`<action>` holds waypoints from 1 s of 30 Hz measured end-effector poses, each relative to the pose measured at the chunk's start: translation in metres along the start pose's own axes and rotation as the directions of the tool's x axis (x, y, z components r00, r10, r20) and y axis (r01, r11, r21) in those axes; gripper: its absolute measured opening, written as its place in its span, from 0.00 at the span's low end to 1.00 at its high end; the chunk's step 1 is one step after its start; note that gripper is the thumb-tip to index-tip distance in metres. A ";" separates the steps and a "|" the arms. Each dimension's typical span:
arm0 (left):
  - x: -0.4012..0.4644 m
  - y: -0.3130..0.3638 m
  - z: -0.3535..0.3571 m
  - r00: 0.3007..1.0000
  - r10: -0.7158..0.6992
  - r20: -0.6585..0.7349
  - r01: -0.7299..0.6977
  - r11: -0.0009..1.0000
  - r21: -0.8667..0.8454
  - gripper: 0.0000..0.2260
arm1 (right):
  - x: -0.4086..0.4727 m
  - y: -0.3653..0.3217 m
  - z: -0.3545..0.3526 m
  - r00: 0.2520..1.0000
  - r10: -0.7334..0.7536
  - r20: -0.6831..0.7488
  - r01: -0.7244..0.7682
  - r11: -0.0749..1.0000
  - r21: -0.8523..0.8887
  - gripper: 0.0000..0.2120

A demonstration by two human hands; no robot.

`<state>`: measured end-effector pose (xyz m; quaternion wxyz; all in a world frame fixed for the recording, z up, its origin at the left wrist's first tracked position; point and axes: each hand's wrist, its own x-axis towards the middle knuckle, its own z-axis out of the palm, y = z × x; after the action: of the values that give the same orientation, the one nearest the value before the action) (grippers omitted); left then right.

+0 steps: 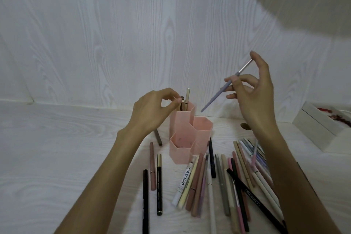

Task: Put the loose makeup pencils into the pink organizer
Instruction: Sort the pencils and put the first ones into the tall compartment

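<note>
Two hands are working above the pink organizer at centre frame. Left hand is pinching a pencil top in its tallest compartment; right hand is gripping a lilac pencil mid-air. Loose pencils are lying lower right on the white table.

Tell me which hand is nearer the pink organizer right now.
Left. The left hand is at the rim of the pink organizer, pinching a pencil in its tallest compartment. The right hand is raised off to the right, holding a lilac pencil.
</note>
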<state>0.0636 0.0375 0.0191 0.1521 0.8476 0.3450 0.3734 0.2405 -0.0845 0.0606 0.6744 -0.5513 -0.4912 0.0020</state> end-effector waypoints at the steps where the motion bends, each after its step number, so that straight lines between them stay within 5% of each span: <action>1: 0.001 0.000 -0.002 1.000 -0.016 -0.012 0.015 0.999 -0.043 0.10 | -0.002 0.001 0.005 1.000 -0.008 -0.018 0.008 1.000 0.013 0.27; 5: 0.005 -0.017 -0.017 0.949 -0.268 -0.168 0.254 0.962 -0.098 0.11 | -0.002 0.010 0.031 0.994 -0.110 0.003 0.109 0.990 -0.093 0.25; 12: -0.003 -0.047 -0.005 0.850 -0.510 0.129 0.474 0.849 0.234 0.12 | 0.006 0.026 0.058 0.927 -0.097 0.361 0.283 0.812 -0.510 0.27; 18: -0.009 -0.057 0.023 0.776 -0.575 0.260 0.493 0.809 0.320 0.18 | 0.007 0.028 0.055 0.936 -0.051 0.347 0.269 0.740 -0.616 0.12; 24: -0.011 -0.062 0.035 0.776 -0.585 0.237 0.493 0.797 0.349 0.20 | -0.001 0.025 0.049 0.908 -0.121 0.400 0.384 0.622 -0.682 0.11; 30: -0.009 -0.064 0.037 0.784 -0.589 0.194 0.511 0.791 0.338 0.10 | -0.005 0.020 0.045 0.913 -0.087 0.398 0.372 0.578 -0.726 0.13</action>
<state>0.0568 0.0769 -0.0432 0.1884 0.7659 0.5999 0.1341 0.2189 -0.0455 0.0386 0.2673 -0.7135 -0.6113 -0.2139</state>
